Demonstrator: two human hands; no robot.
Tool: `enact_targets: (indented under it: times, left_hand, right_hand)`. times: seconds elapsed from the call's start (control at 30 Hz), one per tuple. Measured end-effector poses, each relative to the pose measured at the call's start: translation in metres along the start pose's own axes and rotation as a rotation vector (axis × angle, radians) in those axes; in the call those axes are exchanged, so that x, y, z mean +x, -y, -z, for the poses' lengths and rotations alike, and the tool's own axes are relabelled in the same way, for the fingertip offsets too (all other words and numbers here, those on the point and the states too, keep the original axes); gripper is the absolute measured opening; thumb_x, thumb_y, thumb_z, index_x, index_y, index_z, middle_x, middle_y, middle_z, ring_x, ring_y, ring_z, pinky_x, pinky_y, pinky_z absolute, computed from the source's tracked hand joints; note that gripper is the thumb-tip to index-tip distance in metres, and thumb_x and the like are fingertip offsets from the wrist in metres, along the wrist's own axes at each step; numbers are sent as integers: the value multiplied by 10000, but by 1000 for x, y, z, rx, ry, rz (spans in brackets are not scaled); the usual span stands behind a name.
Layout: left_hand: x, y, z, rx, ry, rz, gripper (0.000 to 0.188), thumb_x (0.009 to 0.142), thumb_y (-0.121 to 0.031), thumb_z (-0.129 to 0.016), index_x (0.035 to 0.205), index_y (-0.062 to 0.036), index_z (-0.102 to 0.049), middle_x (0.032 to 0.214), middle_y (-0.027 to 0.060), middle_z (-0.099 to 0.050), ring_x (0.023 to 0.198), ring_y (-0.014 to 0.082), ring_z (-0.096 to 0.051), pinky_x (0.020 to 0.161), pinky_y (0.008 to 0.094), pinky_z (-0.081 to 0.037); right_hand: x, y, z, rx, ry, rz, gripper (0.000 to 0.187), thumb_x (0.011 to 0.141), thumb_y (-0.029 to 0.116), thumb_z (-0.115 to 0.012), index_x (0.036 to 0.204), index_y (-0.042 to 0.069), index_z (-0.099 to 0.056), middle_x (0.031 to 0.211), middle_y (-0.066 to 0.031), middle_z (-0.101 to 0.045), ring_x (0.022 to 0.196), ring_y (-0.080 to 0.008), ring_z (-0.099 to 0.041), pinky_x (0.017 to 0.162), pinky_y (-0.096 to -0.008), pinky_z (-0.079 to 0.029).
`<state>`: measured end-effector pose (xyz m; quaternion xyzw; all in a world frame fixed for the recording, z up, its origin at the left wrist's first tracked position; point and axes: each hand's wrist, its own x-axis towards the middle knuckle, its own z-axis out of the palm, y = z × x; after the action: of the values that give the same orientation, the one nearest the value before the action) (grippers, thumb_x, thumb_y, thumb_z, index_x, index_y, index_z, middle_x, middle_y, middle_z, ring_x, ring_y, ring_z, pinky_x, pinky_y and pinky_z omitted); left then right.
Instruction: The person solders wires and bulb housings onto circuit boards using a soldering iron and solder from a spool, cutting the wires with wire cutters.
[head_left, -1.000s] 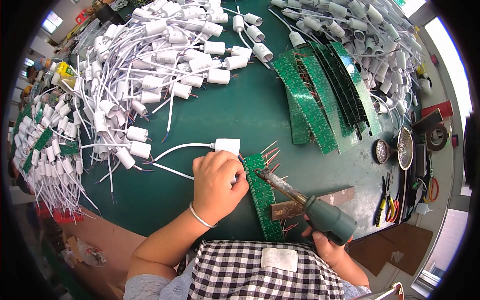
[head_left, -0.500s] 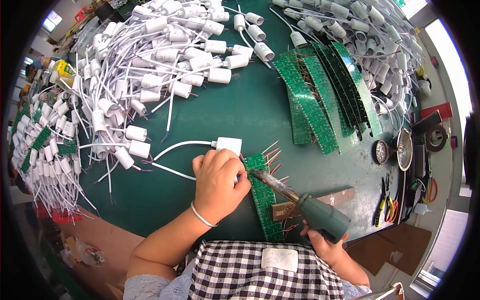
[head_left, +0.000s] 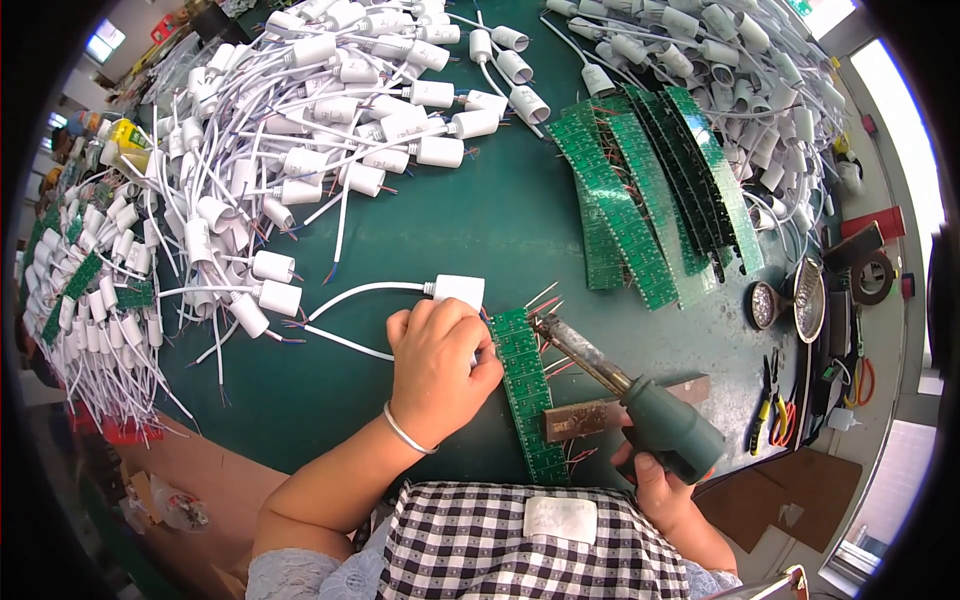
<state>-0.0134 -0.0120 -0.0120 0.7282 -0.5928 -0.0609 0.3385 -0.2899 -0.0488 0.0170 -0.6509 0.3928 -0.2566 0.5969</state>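
Observation:
My right hand (head_left: 660, 490) is wrapped round the dark green handle of a soldering iron (head_left: 672, 430). Its tip is just right of the upper end of a green circuit board strip (head_left: 522, 385), near the thin wires along that edge. At the strip's left edge, my left hand (head_left: 440, 355) is closed, thumb and fingers pinched together. A white cable (head_left: 350, 346) runs in under that hand, and a bit of white shows between its fingers; what they grip is mostly hidden. A white cylindrical socket (head_left: 459, 291) with a cable lies just beyond the fingers.
A rusty metal bar (head_left: 625, 408) lies across the strip's right edge. More circuit board strips (head_left: 625, 210) are stacked beyond. Heaps of white corded sockets (head_left: 330, 110) fill the far left and far right. Pliers (head_left: 763, 405) and metal dishes (head_left: 808, 300) are at the right.
My right hand and the soldering iron have moved right; the tip has drawn off the strip's face to beyond its right edge. My left hand stays nearly still.

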Motion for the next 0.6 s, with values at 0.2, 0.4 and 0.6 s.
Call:
enact_targets:
  times: [0.2,0.4,0.6]
  left_hand:
    - [-1,0,0,4,4,2,183,632,-21,-669,706,-111,-528,831,-3,-557,809,228,-518,777,377,-314]
    - [-1,1,-2,14,-17,-6,167,633,-66,-666,687,-132,-522,806,-11,-520,801,210,-508,767,380,-288]
    - [0,0,-2,20,-14,8,177,641,-21,-651,719,-118,-525,806,-4,-552,786,224,-518,770,375,-305]
  right_hand:
    - [2,3,-1,-92,41,0,290,867,166,-651,1094,-11,-617,915,-103,-659,667,-169,-671,706,-317,-523]
    - [-4,-2,-2,-99,3,-151,298,817,150,-706,1077,16,-650,1047,-121,-652,906,-259,-619,852,-379,-459]
    - [-4,-3,-3,-86,0,-165,309,803,164,-720,1071,24,-657,1052,-127,-650,957,-300,-579,849,-392,-449]
